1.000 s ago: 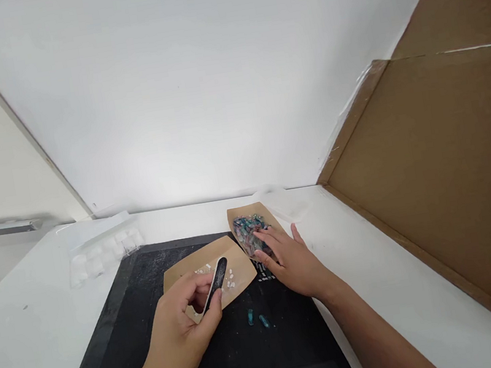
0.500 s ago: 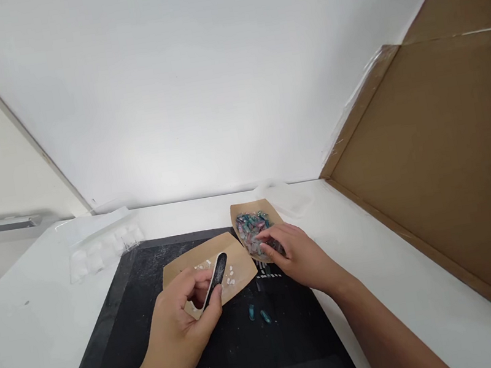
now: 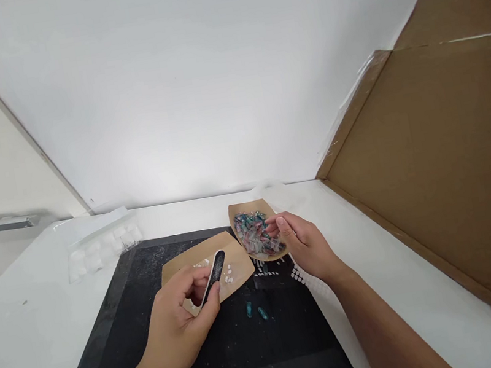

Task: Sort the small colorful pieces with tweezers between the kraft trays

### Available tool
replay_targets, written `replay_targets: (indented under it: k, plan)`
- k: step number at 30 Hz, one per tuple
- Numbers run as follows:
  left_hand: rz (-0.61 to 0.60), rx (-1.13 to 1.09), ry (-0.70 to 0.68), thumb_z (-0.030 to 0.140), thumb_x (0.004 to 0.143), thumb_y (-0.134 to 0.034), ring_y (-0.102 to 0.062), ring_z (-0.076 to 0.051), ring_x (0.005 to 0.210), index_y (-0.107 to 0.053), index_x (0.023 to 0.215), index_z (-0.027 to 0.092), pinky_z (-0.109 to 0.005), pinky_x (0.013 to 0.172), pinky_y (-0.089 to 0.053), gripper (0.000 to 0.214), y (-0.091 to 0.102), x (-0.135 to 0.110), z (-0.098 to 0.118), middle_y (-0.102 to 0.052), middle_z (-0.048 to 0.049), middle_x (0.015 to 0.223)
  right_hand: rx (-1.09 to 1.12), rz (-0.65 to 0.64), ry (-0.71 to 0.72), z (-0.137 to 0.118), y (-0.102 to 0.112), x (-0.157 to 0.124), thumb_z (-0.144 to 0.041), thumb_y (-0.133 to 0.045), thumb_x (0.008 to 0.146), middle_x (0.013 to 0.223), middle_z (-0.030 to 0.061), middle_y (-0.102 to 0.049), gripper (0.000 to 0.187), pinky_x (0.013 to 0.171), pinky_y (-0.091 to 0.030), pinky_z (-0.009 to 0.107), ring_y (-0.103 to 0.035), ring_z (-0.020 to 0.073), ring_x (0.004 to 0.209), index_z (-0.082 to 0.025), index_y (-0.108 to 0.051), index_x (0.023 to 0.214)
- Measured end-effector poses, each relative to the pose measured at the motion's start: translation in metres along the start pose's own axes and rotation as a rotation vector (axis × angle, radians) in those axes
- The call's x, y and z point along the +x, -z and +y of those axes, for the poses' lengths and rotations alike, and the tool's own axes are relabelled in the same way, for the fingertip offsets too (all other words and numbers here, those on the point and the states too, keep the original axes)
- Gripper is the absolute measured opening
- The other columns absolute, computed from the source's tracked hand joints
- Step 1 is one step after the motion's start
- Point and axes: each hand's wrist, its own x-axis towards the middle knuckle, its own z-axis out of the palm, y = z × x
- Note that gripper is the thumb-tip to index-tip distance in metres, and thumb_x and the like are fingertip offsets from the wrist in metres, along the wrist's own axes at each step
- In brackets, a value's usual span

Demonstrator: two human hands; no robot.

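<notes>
My left hand (image 3: 180,318) is closed around a black nail file (image 3: 213,276) with a pale edge, its rounded end pointing up and away. Beneath the file lies a brown paper tray (image 3: 231,245) with small white bits in it. My right hand (image 3: 303,240) hovers at the right rim of a second paper tray (image 3: 235,209), fingers loosely apart and nothing visible in them. That tray holds a heap of teal, pink and clear press-on nails (image 3: 253,232). Two teal press-on nails (image 3: 256,311) rest on the black mat (image 3: 253,350) in front.
At the back left stands a clear plastic case (image 3: 101,247) with white contents. A sheet of round white dots (image 3: 304,275) lies partly under my right wrist. Small white strips (image 3: 266,273) sit on the mat. A cardboard panel (image 3: 449,176) borders the right side.
My right hand has drawn back to the right from the heap of press-on nails, and its fingers have loosened. The left hand keeps the nail file almost still.
</notes>
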Motion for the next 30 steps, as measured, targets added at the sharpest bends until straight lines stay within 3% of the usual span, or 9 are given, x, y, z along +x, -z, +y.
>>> replay_targets:
  k: [7,13,18,25,30]
  plan:
    - [0.018,-0.002,0.012,0.029,0.093,-0.066,-0.058,-0.013,0.061,-0.073,0.107,0.022,-0.024,0.061,-0.048,0.017,0.001,0.003,-0.002,-0.067,0.0025,0.074,0.035,0.057,-0.002,0.009,0.007,0.002,-0.053,-0.021,0.110,0.089,0.0040,-0.074,0.056,0.081,-0.054,0.035,-0.070,0.0207,0.084,-0.025,-0.069,0.108]
    - [0.008,-0.009,0.050,0.033,0.094,-0.066,-0.059,-0.014,0.061,-0.073,0.108,0.022,-0.025,0.063,-0.049,0.019,0.002,0.004,-0.007,-0.068,0.0021,0.073,-0.428,-0.064,0.155,0.011,0.019,0.002,-0.045,-0.052,0.102,0.101,0.0034,-0.075,0.026,0.087,-0.042,0.039,-0.067,0.0233,0.093,-0.028,-0.072,0.102]
    - [0.000,-0.029,0.077,0.035,0.095,-0.065,-0.061,-0.014,0.063,-0.072,0.112,0.023,-0.026,0.066,-0.051,0.021,0.001,0.004,-0.011,-0.071,0.0010,0.082,-0.549,-0.167,0.149,0.019,0.026,-0.001,-0.047,-0.063,0.096,0.106,0.0047,-0.072,0.023,0.086,-0.039,0.039,-0.066,0.0247,0.099,-0.029,-0.076,0.101]
    - [-0.005,-0.008,0.076,0.036,0.095,-0.065,-0.061,-0.014,0.063,-0.071,0.109,0.024,-0.026,0.066,-0.049,0.019,0.002,0.004,-0.012,-0.066,0.0033,0.074,-0.499,-0.224,0.076,0.020,0.022,0.001,-0.044,-0.070,0.094,0.105,0.0023,-0.070,0.014,0.091,-0.039,0.042,-0.065,0.0242,0.102,-0.033,-0.079,0.094]
    - [-0.008,-0.018,0.079,0.036,0.096,-0.065,-0.060,-0.014,0.062,-0.072,0.110,0.023,-0.026,0.065,-0.049,0.021,0.002,0.004,-0.011,-0.067,0.0029,0.076,-0.359,-0.172,0.126,0.021,0.022,0.002,-0.041,-0.069,0.095,0.102,0.0027,-0.070,0.013,0.090,-0.044,0.041,-0.065,0.0233,0.099,-0.031,-0.078,0.094]
